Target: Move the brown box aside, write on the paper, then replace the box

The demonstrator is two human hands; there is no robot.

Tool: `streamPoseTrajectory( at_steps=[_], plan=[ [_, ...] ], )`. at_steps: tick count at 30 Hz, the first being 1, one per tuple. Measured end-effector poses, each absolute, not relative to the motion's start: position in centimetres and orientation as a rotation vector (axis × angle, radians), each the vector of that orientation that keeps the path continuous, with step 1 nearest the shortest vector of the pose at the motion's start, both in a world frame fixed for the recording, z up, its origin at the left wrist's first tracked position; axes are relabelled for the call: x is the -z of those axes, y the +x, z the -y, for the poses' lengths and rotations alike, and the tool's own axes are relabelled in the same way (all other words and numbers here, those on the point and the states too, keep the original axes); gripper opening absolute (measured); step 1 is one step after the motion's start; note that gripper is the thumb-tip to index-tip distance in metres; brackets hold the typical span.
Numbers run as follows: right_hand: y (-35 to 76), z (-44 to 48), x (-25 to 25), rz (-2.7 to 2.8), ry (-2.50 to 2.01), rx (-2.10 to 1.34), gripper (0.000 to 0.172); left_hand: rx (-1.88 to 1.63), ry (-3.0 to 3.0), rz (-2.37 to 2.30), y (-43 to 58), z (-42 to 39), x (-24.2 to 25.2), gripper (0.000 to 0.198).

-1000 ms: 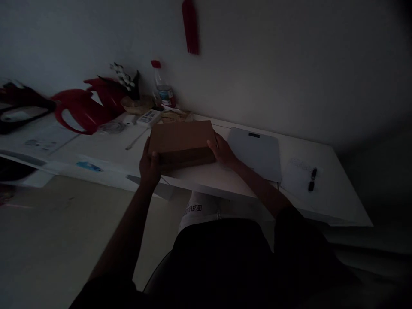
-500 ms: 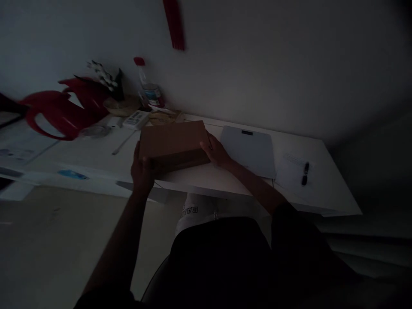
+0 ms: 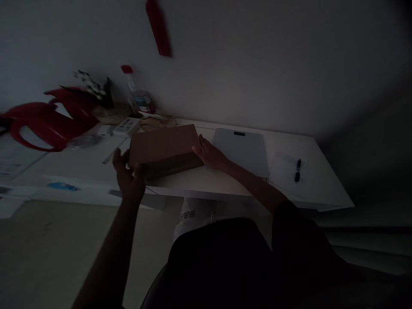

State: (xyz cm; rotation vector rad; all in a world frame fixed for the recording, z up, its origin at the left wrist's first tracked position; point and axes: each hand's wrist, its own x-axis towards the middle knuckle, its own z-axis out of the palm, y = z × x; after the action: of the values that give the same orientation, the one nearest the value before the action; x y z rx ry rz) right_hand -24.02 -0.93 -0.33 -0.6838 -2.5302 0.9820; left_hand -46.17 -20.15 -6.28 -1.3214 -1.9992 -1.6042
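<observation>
Nearest me, the left hand (image 3: pixel 128 178) hovers with its grip open, fingers spread just off the box's (image 3: pixel 164 148) left end. Beyond it, the right hand (image 3: pixel 209 154) rests flat against the opposite end, likely steadying the box, which lies flat on the table (image 3: pixel 225 184). Right of that grip sits a gray scale (image 3: pixel 241 150); farther left, a bottle (image 3: pixel 137 92).

Both hands, left hand (image 3: pixel 128 178) and right hand (image 3: pixel 209 154), flank a cardboard box (image 3: pixel 164 148) on the white table (image 3: pixel 225 184).
</observation>
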Motion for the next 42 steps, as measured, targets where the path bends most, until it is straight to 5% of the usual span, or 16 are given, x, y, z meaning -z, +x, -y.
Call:
streamPoseTrajectory(
  at_steps=[4,12,18,25,31,42],
  plan=[
    [-21.7,1.4,-1.4,2.621,-0.754,-0.771,0.083,1.374,-1.286,1.603,-44.3,19.9,4.0,0.072],
    [-14.8,1.7,-2.9,2.776,-0.796,-0.650,0.035,0.962,-1.799,1.192,-36.5,16.8,-1.3,0.066],
    [-9.0,0.5,-1.3,2.736,-0.930,-0.565,0.030,0.702,-2.191,0.841,-29.1,12.1,-1.8,0.036],
    [0.6,-1.7,-1.7,2.489,-1.214,-0.631,0.031,0.459,-2.457,0.378,-21.8,7.5,0.4,0.036],
    [9.9,-4.8,-2.0,2.145,-1.587,-0.300,0.017,0.289,-2.642,0.151,-15.9,4.5,1.3,0.039],
    [14.5,-7.3,1.8,2.243,-1.640,-0.416,0.039,0.256,-2.874,0.462,-5.9,0.0,2.6,0.042]
  ],
)
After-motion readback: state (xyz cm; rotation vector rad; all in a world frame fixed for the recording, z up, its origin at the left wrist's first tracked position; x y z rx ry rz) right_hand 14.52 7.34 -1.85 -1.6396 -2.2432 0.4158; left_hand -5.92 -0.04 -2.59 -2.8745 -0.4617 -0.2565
